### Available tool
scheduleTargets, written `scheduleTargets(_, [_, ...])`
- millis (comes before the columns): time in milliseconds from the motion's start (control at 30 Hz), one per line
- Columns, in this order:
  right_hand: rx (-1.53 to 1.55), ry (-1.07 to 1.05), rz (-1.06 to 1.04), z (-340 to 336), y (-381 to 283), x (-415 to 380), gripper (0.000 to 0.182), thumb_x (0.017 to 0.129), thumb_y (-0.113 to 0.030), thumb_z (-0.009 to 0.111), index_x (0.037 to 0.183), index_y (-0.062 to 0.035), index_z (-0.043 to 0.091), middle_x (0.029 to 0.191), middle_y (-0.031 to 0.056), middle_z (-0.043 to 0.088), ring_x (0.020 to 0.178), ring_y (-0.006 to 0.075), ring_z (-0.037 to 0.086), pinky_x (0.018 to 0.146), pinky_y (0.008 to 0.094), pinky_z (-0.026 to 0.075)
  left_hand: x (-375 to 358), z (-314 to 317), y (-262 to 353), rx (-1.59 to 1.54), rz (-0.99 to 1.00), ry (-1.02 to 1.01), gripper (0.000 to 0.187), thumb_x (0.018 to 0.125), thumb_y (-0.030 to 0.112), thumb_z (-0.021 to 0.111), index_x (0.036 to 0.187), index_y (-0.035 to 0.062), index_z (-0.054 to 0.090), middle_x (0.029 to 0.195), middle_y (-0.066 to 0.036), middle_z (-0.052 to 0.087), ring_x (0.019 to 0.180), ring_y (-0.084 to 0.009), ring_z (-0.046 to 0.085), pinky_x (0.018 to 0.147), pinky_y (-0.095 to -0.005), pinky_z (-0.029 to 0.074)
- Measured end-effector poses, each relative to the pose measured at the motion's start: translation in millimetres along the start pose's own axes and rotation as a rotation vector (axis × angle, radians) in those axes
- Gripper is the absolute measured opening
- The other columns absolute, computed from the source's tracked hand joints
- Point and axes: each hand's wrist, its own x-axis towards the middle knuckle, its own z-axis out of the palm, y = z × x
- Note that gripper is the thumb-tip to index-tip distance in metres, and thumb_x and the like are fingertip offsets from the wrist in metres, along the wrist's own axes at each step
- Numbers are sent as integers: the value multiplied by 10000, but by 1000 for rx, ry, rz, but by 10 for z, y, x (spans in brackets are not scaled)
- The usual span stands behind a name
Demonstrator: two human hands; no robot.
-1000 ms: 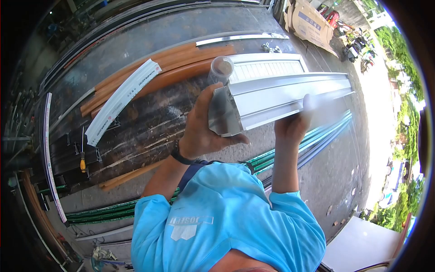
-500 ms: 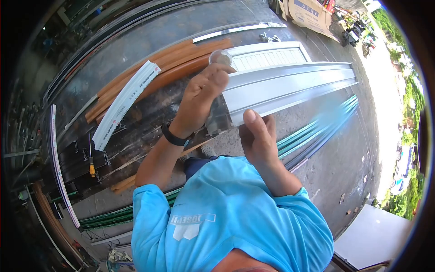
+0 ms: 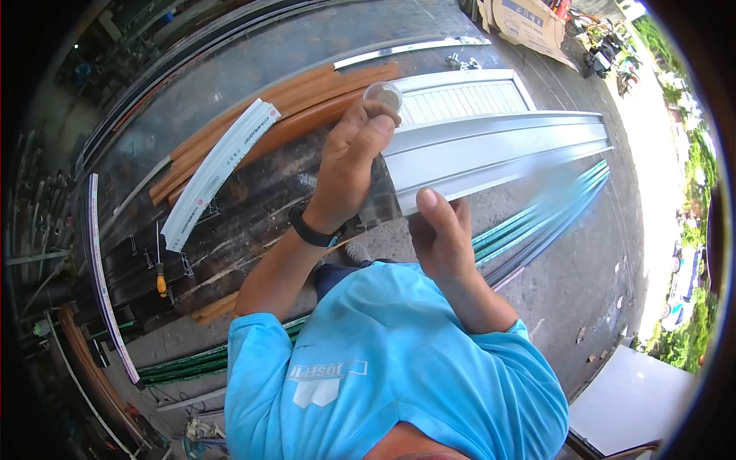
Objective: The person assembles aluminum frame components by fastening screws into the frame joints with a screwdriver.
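A long silver aluminium panel (image 3: 498, 142) with lengthwise ridges extends away to the right, its near end between my hands. My left hand (image 3: 356, 157), with a black band at the wrist, is closed at the upper corner of that end. At the lower corner, my right hand (image 3: 443, 234) grips the edge, thumb on top and fingers underneath. A round clear piece (image 3: 383, 98) shows just beyond my left fingertips. Behind the panel lies a white slatted panel (image 3: 460, 96), partly covered by it.
On the dark worktable (image 3: 307, 46) are brown profiles (image 3: 330, 96), a white printed strip (image 3: 222, 172), and a yellow-handled screwdriver (image 3: 161, 284). Green-wrapped bars (image 3: 537, 211) lie at the right over the concrete floor. A cardboard box (image 3: 529, 27) stands at the far end.
The whole view has shifted slightly right. Both hands keep almost the same places at the panel's near end, which has tilted a little.
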Motion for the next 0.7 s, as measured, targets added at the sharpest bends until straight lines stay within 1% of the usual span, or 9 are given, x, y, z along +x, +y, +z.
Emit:
scheduleTargets(33, [-9, 0, -12, 7, 21, -3, 669, 894, -327, 765, 1348, 75, 485, 1210, 146, 639, 1087, 194, 645, 939, 324, 506, -6, -8, -9, -2, 10, 6, 333, 978, 331, 513, 1086, 24, 583, 1003, -58, 580, 903, -111, 553, 825, -256, 439])
scheduleTargets(133, [-2, 18, -24, 67, 61, 9, 651, 896, -316, 762, 1341, 71, 486, 1162, 118, 646, 983, 140, 643, 812, 263, 504, -14, -19, -1, 22, 39, 21, 276, 978, 292, 509, 1042, 32, 577, 968, -44, 553, 874, -99, 527, 803, -248, 426])
scheduleTargets(233, [25, -70, 73, -38, 11, 20, 715, 875, -266, 800, 1390, 84, 449, 1285, 154, 592, 1192, 219, 566, 1025, 352, 445, -48, -29, 5, 103, 70, 41, 258, 981, 264, 508, 1027, 20, 576, 965, -42, 543, 873, -91, 512, 787, -241, 415])
scheduleTargets(300, [-9, -48, 59, -68, 101, 10, 718, 880, -273, 798, 1391, 87, 444, 1277, 156, 594, 1184, 217, 569, 1024, 352, 445, -58, -30, 6, 163, 105, 49, 256, 983, 255, 508, 1018, 10, 574, 969, -41, 538, 867, -87, 502, 777, -239, 409])
scheduleTargets(400, [-7, -14, 56, -23, 114, -39, 743, 878, -298, 805, 1392, 89, 434, 1257, 158, 598, 1174, 218, 573, 1022, 359, 449, -80, -23, -8, 87, 122, 74, 227, 1003, 209, 553, 918, 4, 598, 998, -37, 579, 904, -89, 530, 833, -253, 425])
scheduleTargets(533, [-8, -86, -61, -20, 172, -90, 778, 863, -339, 823, 1381, 87, 428, 1229, 161, 603, 1152, 223, 586, 1006, 371, 467, -55, -13, -62, 120, 190, 92, 315, 1006, 220, 562, 818, -28, 607, 1031, -60, 584, 911, -112, 546, 835, -262, 431])
scheduleTargets(600, [-103, -47, -65, -13, 147, -70, 771, 856, -338, 829, 1369, 80, 433, 1223, 162, 602, 1140, 222, 592, 992, 367, 478, -57, 16, -92, 117, 187, 116, 358, 1007, 223, 563, 770, -42, 605, 1051, -69, 586, 916, -122, 553, 838, -266, 433])
scheduleTargets(633, [-151, -28, -67, -14, 136, -58, 767, 852, -337, 832, 1363, 77, 436, 1221, 163, 602, 1134, 221, 595, 985, 366, 484, -67, 22, -91, 133, 183, 116, 333, 1007, 219, 562, 796, -35, 605, 1041, -61, 583, 916, -115, 547, 839, -263, 431])
scheduleTargets(700, [-145, -33, -51, -48, 121, -37, 752, 850, -321, 833, 1357, 70, 437, 1217, 161, 603, 1115, 216, 603, 971, 359, 492, -82, 30, -61, 166, 177, 117, 285, 1007, 210, 559, 848, -21, 606, 1023, -45, 577, 916, -101, 535, 840, -257, 426])
